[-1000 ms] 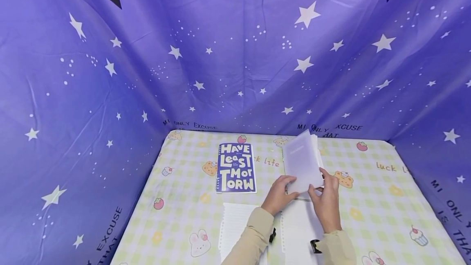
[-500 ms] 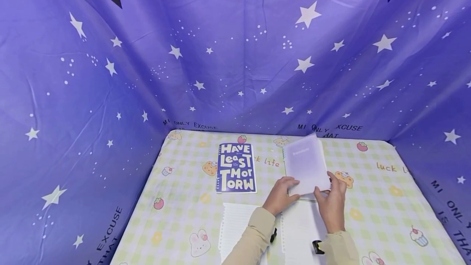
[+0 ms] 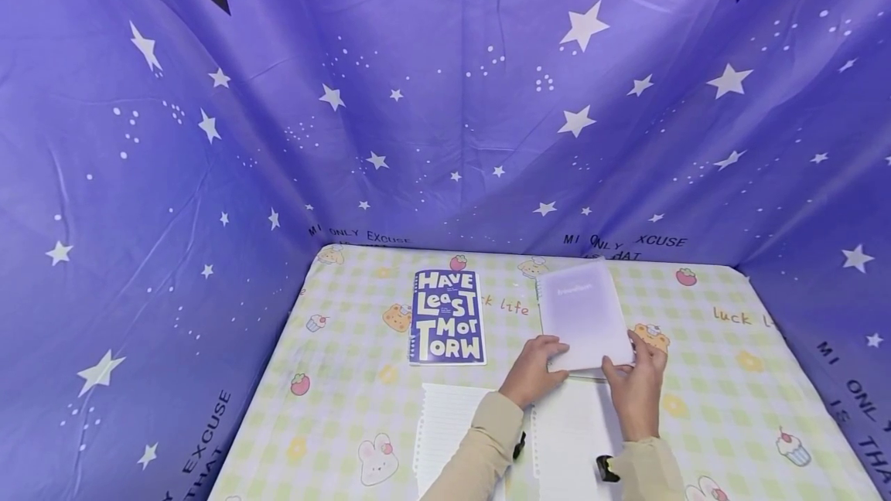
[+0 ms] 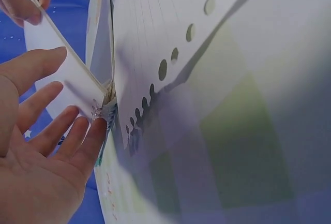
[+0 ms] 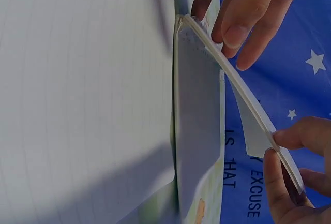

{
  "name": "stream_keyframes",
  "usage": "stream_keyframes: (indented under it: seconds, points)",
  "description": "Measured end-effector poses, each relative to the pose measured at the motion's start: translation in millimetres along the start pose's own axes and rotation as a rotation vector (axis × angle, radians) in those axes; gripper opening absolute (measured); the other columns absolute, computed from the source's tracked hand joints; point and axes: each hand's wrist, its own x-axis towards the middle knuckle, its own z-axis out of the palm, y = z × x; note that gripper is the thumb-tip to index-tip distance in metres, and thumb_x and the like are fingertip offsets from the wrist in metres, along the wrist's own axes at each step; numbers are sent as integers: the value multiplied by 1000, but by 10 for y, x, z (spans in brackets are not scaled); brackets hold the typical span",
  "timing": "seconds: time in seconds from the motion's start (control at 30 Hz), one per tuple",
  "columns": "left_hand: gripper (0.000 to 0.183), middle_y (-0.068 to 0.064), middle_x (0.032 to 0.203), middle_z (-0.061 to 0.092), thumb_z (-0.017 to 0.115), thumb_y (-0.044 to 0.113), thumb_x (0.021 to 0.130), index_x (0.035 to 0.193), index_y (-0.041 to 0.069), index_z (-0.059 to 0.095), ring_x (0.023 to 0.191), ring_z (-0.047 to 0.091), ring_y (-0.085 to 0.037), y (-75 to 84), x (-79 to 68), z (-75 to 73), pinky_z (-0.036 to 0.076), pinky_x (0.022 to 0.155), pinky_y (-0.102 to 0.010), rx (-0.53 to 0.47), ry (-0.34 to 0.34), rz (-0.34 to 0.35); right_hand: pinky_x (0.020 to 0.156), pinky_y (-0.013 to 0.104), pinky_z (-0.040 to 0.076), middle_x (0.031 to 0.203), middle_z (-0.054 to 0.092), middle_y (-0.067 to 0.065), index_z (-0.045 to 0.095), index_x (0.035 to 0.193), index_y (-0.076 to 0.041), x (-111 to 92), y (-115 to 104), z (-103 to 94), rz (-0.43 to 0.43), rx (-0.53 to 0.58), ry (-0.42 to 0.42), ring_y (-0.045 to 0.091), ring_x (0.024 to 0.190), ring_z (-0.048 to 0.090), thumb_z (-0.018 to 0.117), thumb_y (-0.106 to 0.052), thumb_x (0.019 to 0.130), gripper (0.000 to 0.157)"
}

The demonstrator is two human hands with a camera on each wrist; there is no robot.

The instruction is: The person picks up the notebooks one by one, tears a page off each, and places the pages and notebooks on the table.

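Observation:
A spiral notebook with a pale purple translucent cover (image 3: 583, 311) is at the table's right back, its upper part tilted up on the right side. My right hand (image 3: 636, 389) pinches the raised cover and pages at the lower right edge; the right wrist view shows the raised stack (image 5: 248, 100) between thumb and fingers. Beside the spiral binding (image 4: 98, 111), my left hand (image 3: 534, 371) is at the lower left corner, fingers spread and loosely bent. Its exact contact with the notebook is unclear. The notebook's lower part stays down on the table.
A blue notebook with large white lettering (image 3: 447, 317) lies to the left. Two torn-out sheets with punched edges, one lined (image 3: 448, 416) and one at right (image 3: 574, 439), lie in front, partly under the forearms. A blue starry curtain (image 3: 445, 99) surrounds the checked tablecloth (image 3: 334, 385).
My right hand has moved right and slightly down, lowering the raised cover and pages toward the table. My left hand has stayed nearly in place.

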Motion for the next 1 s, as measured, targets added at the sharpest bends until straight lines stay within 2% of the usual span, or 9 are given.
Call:
stream_keyframes:
  seconds: [0.07,0.13,0.23,0.3,0.33,0.4,0.47,0.77,1.0]
  points:
    - [43,0,137,58,77,21,86,128,15,67,127,52,-16,2,-2,-1,40,110,-21,3,-11,-2,57,-3,35,127,38,27,47,140,7,9,23,-4,18,-6,-7,-3,62,54,73,5,81,64]
    - [43,-1,138,57,77,21,87,128,14,67,128,52,-16,6,-7,-1,40,110,-20,15,-16,2,57,-2,35,128,38,28,46,140,7,17,43,-9,31,-7,-13,-11,60,46,73,5,81,64]
    - [43,0,139,57,76,21,87,128,13,67,129,51,-15,7,-11,6,38,111,-20,39,-18,10,63,8,46,129,38,28,45,141,7,21,66,-9,56,-18,-19,10,68,61,72,3,82,65]
    - [43,0,139,57,76,22,88,128,12,67,129,51,-15,10,-10,14,38,111,-19,62,-12,15,83,24,53,130,37,30,44,141,8,24,84,-6,72,-17,-22,32,89,63,72,2,82,65]
    - [43,0,138,57,76,22,88,128,12,67,129,51,-15,11,-8,19,38,111,-19,74,-10,16,92,34,52,131,36,31,44,142,9,26,95,-4,81,-16,-25,40,102,60,71,1,82,66]
    - [42,0,138,57,75,23,88,128,11,67,128,50,-15,16,-8,26,38,111,-18,92,-11,11,106,52,41,133,35,33,43,142,10,32,118,-1,99,-15,-32,48,120,47,71,0,83,66]
    - [43,1,139,57,75,23,88,128,11,67,129,50,-15,21,-5,31,38,111,-19,108,-15,8,112,59,32,134,33,36,41,142,12,40,143,1,112,-5,-44,52,128,39,70,0,83,67]
    - [43,1,140,56,74,24,89,129,12,66,132,49,-15,19,11,64,39,110,-19,155,-35,7,113,61,29,137,29,40,35,143,15,61,224,-3,170,-36,-114,54,130,35,70,-3,83,72]
    - [45,1,144,53,71,24,90,132,10,63,136,44,-16,28,-17,35,37,111,-16,204,-106,25,111,63,31,137,29,40,36,143,16,72,252,28,207,-92,-139,56,127,37,69,-3,84,70]
